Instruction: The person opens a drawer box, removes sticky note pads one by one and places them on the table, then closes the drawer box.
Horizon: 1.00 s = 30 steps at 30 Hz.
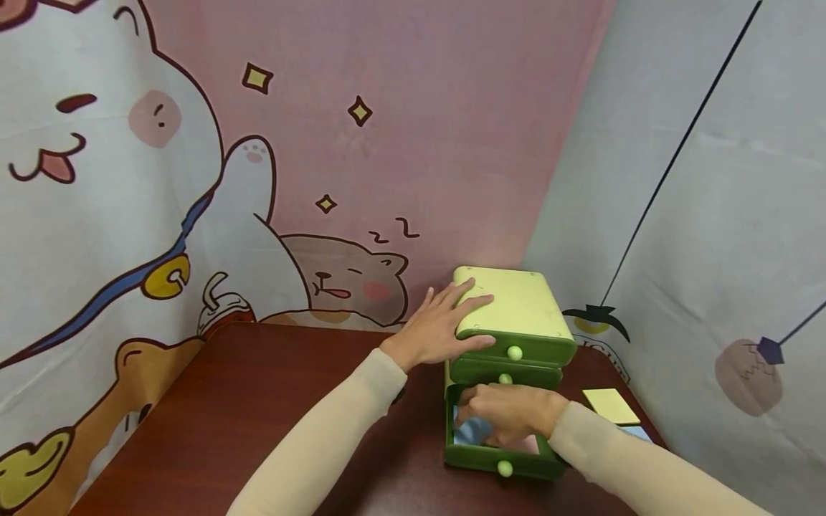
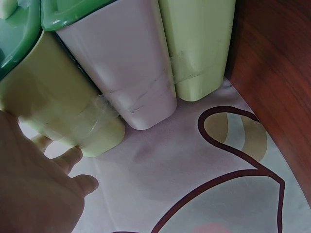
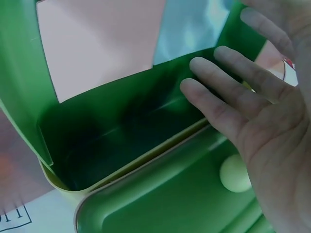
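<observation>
A small stacked drawer cabinet [image 1: 510, 304] has a pale yellow top, green drawer fronts and round pale knobs. My left hand [image 1: 437, 328] rests on its top left edge with spread fingers; the left wrist view shows this hand [image 2: 39, 179] beside the yellow-green casing [image 2: 63, 97]. The bottom drawer [image 1: 474, 459] is pulled out. Inside it lie a light blue sheet [image 1: 473, 430] and a pale pink sheet [image 3: 102, 43], side by side. My right hand [image 1: 513, 410] reaches into this drawer, above the sheets. In the right wrist view its fingers [image 3: 218, 104] are extended, and no held object shows.
To the right of the cabinet, a pale yellow square pad [image 1: 609, 406] lies on the dark red-brown table [image 1: 284, 401], with a light blue one [image 1: 637, 432] partly hidden behind the right sleeve. A cartoon-printed cloth [image 1: 452, 143] hangs close behind the table.
</observation>
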Motion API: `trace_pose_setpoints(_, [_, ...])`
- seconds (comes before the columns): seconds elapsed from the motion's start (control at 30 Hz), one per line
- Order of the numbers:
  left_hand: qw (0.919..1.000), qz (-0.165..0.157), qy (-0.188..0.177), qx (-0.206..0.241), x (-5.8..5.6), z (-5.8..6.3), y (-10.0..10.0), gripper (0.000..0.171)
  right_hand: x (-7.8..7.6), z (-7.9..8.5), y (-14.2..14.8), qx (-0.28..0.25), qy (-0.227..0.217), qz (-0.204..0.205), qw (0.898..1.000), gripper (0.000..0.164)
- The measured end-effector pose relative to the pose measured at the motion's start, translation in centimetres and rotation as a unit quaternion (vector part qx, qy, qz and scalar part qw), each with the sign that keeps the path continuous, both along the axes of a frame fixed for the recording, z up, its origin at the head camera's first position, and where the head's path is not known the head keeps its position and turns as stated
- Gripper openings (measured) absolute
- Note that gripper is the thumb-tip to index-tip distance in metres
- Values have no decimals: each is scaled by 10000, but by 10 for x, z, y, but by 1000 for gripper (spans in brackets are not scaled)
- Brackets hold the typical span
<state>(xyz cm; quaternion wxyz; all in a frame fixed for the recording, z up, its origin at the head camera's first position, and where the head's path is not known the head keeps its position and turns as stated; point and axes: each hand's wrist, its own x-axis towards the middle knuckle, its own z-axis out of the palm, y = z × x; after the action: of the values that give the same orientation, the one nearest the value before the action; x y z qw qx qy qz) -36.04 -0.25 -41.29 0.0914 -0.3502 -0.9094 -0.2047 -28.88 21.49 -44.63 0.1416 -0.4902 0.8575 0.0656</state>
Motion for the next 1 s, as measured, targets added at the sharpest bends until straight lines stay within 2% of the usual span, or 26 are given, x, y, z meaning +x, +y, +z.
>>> trace_pose_setpoints(0.17, [10000,-21,-11,-9,0,0,1,85,-1,-5,-2,165,20,3,9999,56])
trace_pose_setpoints(0.47, [10000,13,-14,-23,1,-1,0,86,0,-10,-5,435,714,256,9962,57])
trace_pose_setpoints(0.6, [10000,2,5,-24,0,-1,1,86,0,-14,-7,509,1029,497,9921,58])
trace_pose_setpoints(0.77, [10000,1,26,-32,-1,-1,1,85,0,-18,-9,606,1248,666,9881,65])
trace_pose_setpoints(1.0, [10000,26,23,-45,-2,-2,2,86,0,-18,-9,766,1610,827,9805,65])
